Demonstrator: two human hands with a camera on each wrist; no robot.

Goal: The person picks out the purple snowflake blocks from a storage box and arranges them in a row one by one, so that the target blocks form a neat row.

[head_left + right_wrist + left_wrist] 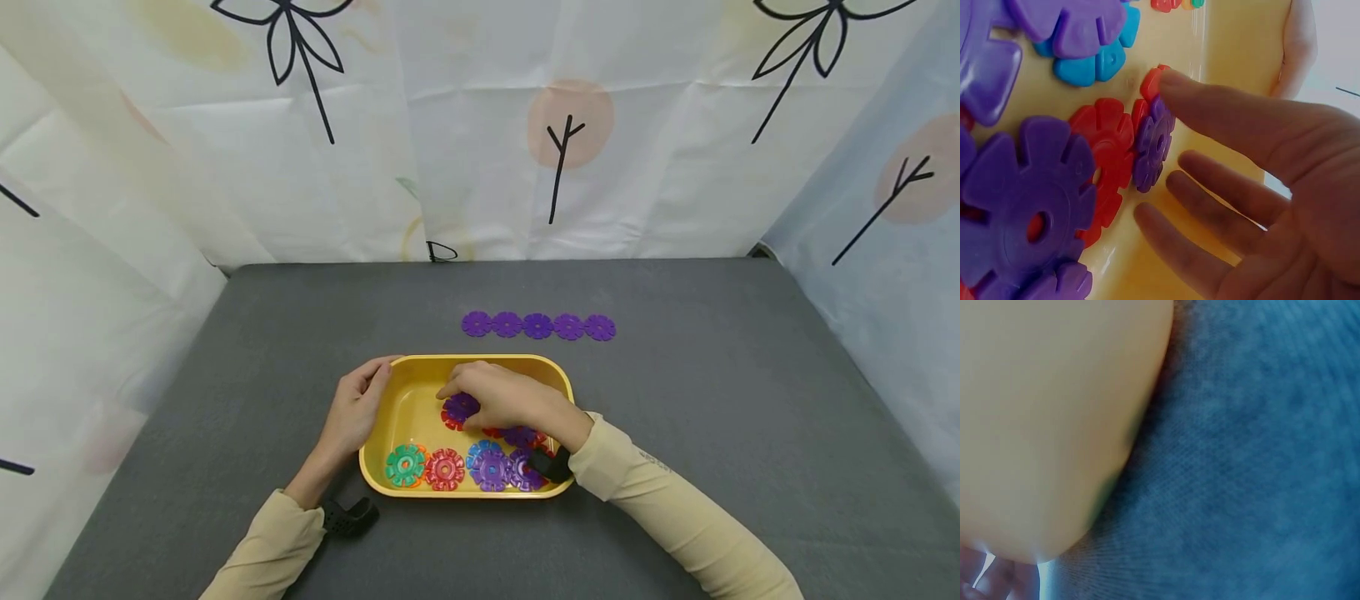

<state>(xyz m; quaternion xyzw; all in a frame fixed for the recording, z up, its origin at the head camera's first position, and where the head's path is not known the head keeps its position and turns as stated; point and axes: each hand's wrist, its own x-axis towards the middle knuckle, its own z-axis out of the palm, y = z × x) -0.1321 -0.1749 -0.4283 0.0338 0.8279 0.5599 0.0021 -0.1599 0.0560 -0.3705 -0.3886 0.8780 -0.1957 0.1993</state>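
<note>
A yellow plastic tray holds flower-shaped discs. My left hand grips its far left corner, thumb at the rim and fingers around the outside. In the left wrist view the tray's pale outer wall fills the left side. My right hand reaches inside the tray, thumb and fingers spread about a purple disc that overlaps a red one. From the right wrist, my thumb tip is right at that purple disc, with several fingers apart from it.
Along the tray's near side lie a green disc over orange, a red disc and purple discs with blue beneath. Beyond the tray, several purple discs form a joined row on the grey table. Patterned cloth hangs behind.
</note>
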